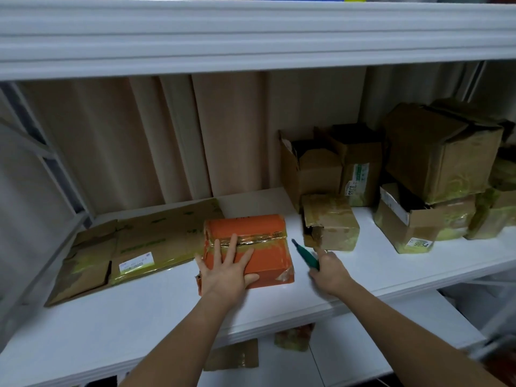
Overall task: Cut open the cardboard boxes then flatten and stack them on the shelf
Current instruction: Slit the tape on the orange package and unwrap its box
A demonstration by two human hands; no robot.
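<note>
the orange box under the flat left hand has its taped seam running nine-to-three, lying at nine o'clock of the right hand, whose grip clasps the green cutter.

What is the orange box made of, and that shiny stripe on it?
The orange box looks like cardboard with a matte orange skin: corners torn and creased. The stripe seems to be clear plastic tape: it glints and wrinkles.
</note>
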